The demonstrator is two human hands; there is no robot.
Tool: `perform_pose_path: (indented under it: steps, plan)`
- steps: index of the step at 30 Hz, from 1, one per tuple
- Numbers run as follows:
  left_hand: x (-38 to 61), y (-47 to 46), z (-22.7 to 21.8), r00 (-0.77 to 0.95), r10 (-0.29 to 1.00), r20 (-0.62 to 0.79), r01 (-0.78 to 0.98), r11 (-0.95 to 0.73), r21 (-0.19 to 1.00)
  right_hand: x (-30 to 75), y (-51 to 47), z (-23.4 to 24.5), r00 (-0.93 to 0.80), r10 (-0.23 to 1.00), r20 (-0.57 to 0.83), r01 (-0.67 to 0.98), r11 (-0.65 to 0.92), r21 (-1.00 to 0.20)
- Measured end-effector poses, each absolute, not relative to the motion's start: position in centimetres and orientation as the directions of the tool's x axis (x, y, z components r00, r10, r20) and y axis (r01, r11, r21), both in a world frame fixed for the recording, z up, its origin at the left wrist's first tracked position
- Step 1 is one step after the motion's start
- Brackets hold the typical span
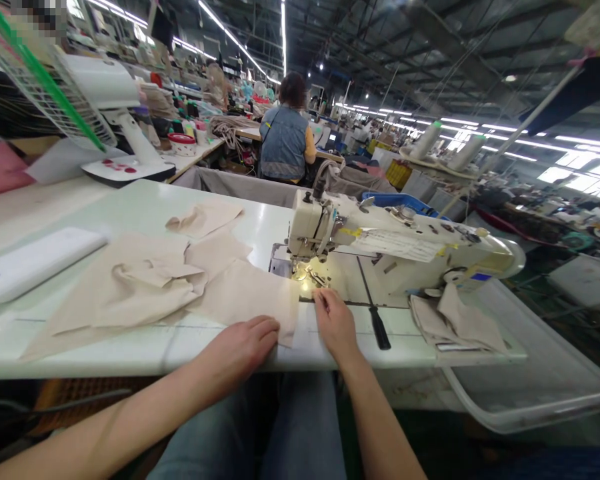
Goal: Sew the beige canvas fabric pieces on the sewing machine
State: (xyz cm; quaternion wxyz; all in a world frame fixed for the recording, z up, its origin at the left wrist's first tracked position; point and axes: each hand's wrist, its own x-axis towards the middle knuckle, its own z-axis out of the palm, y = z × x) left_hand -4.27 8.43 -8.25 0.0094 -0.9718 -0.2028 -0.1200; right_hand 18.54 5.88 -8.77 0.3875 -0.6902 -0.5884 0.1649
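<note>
My left hand (250, 341) lies at the near edge of a beige fabric piece (247, 290), fingers curled closed on it. That piece reaches right up to the sewing machine's lit needle plate (307, 280). Just in front of the plate, my right hand (334, 325) has thumb and fingers pinched together; whatever is between them is too small to make out. Above stands the sewing machine (380, 230), its head over the plate. To the left, more beige fabric (130, 287) lies crumpled and overlapping, with a smaller piece (205, 219) behind it.
A black-handled screwdriver (379, 328) lies right of my right hand. Folded beige fabric (455, 323) sits at the table's right end, beside a translucent plastic bin (530, 373). On the left are a long white case (40, 263) and a fan (130, 143). A person (286, 137) sits ahead.
</note>
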Motion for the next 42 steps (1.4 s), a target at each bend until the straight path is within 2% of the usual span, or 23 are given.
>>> perform_pose_path:
  steps: [4, 8, 14, 20, 23, 31, 38, 42]
  plan:
    - [-3.9, 8.4, -8.7, 0.851, 0.457, 0.259, 0.453, -0.888, 0.077, 18.3, 4.9, -8.4, 0.376, 0.92, 0.113, 0.587, -0.142, -0.797]
    - [-3.8, 8.1, -8.7, 0.822, 0.496, 0.281, 0.475, -0.868, 0.141, 17.5, 3.7, -7.8, 0.334, 0.939, -0.077, 0.5, -0.246, -0.83]
    - [-3.2, 7.6, -6.9, 0.863, 0.499, 0.081, 0.487, -0.864, 0.129, 16.8, 3.5, -7.4, 0.291, 0.942, -0.17, 0.48, -0.297, -0.825]
    - [-2.2, 7.5, -6.6, 0.809, 0.584, 0.057, 0.58, -0.811, 0.078, 16.7, 3.5, -7.6, 0.28, 0.949, -0.143, 0.494, -0.27, -0.826]
    - [-1.8, 7.1, -7.3, 0.773, 0.629, 0.082, 0.622, -0.777, 0.099, 16.7, 3.1, -7.9, 0.25, 0.961, -0.119, 0.5, -0.234, -0.834]
    - [-0.9, 4.8, -8.8, 0.707, 0.623, 0.335, 0.59, -0.781, 0.205, 16.7, 3.0, -8.0, 0.324, 0.944, -0.06, 0.455, -0.212, -0.865]
    - [-1.0, 4.0, -8.3, 0.696, 0.589, 0.411, 0.52, -0.808, 0.278, 16.2, 3.1, -8.2, 0.358, 0.934, 0.006, 0.394, -0.145, -0.908]
    - [-2.2, 4.4, -8.1, 0.626, 0.554, 0.549, 0.49, -0.827, 0.275, 16.1, 3.0, -8.4, 0.371, 0.925, 0.086, 0.4, -0.076, -0.913]
